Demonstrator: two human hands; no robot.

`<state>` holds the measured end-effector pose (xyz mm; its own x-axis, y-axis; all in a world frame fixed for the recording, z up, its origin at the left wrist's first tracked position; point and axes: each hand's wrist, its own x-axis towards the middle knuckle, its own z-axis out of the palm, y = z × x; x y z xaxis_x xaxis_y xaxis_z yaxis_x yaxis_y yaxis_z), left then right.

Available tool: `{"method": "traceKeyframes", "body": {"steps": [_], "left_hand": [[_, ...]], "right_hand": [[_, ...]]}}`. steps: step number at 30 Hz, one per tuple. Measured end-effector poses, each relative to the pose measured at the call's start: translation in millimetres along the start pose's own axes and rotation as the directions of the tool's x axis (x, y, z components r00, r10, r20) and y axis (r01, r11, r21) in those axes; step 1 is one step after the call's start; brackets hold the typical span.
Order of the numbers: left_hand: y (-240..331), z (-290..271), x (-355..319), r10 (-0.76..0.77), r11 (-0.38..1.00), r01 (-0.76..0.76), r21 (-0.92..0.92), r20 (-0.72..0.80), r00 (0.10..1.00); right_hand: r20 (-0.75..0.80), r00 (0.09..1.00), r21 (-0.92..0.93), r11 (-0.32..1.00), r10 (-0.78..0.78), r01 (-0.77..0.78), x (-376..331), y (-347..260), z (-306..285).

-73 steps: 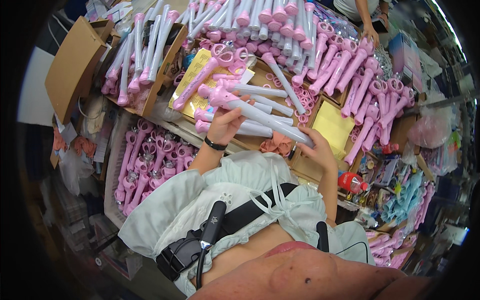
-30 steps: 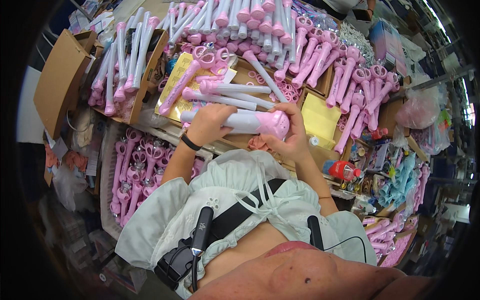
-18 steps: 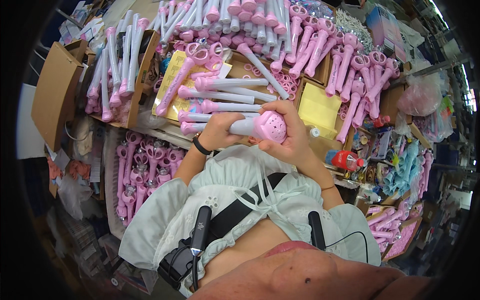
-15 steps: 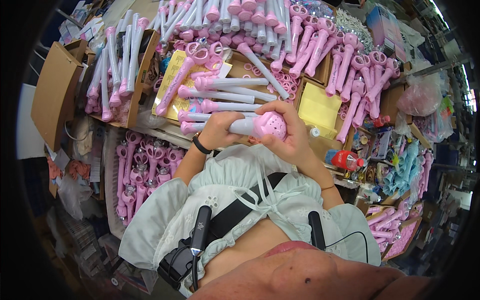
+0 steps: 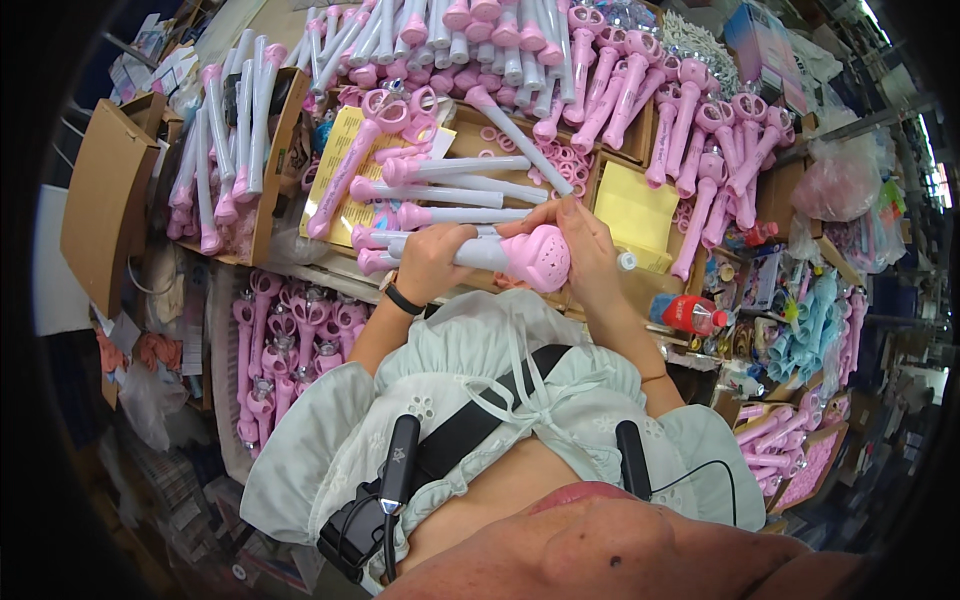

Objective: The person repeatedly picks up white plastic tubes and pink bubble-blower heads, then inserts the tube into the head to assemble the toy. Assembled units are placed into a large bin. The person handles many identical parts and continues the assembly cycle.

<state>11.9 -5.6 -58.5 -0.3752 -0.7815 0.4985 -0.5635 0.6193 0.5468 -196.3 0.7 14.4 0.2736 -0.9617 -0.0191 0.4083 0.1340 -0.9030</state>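
A toy wand (image 5: 537, 258) with a pink rounded head, small holes in its end, and a pale grey-white tube lies sideways between my hands. My left hand (image 5: 432, 265) is closed round the tube. At the pink head, my right hand (image 5: 592, 252) holds the far side and the end with its fingers; its thumb is mostly hidden. Just beyond my hands lie several similar white tubes with pink ends (image 5: 450, 215). A finished-looking pink wand with a ring-shaped top (image 5: 345, 180) rests on a yellow printed sheet (image 5: 322, 178) to the left.
Many white tubes with pink ends (image 5: 440, 40) are heaped at the back. Pink wands (image 5: 705, 195) fill the right, beside a yellow pad (image 5: 632, 215) and a red-labelled bottle (image 5: 690, 314). A cardboard box of tubes (image 5: 270, 190) and a crate of pink wands (image 5: 228, 370) stand left.
The pink head has turned, so its holed end faces more to the right. My right hand's fingers have straightened and shifted toward the head's right end. My left hand keeps its hold.
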Motion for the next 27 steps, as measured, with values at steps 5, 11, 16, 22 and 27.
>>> {"method": "traceKeyframes", "body": {"steps": [5,11,16,22,27], "left_hand": [[-6,-4,0,-0.049,0.986,0.050,0.160,-0.008,0.999],[-7,4,-8,-0.160,0.975,0.132,0.179,0.155,0.975],[-9,-3,-16,-0.111,0.893,0.327,-0.308,0.554,0.825],[-27,-3,-11,-0.159,0.961,0.081,0.266,0.283,0.946],[-47,0,9,-0.071,0.860,0.223,0.459,-0.326,0.943]], "right_hand": [[-0.090,0.996,0.005,1.000,0.028,-0.027,7,27,-13],[-0.058,0.979,-0.606,0.786,-0.195,0.120,1,43,-24],[0.280,0.917,-0.538,0.744,-0.286,0.396,4,33,-41],[0.317,0.917,-0.458,0.886,0.240,-0.073,23,45,-46],[0.301,0.766,-0.501,0.778,0.568,-0.379,39,68,-14]]}}
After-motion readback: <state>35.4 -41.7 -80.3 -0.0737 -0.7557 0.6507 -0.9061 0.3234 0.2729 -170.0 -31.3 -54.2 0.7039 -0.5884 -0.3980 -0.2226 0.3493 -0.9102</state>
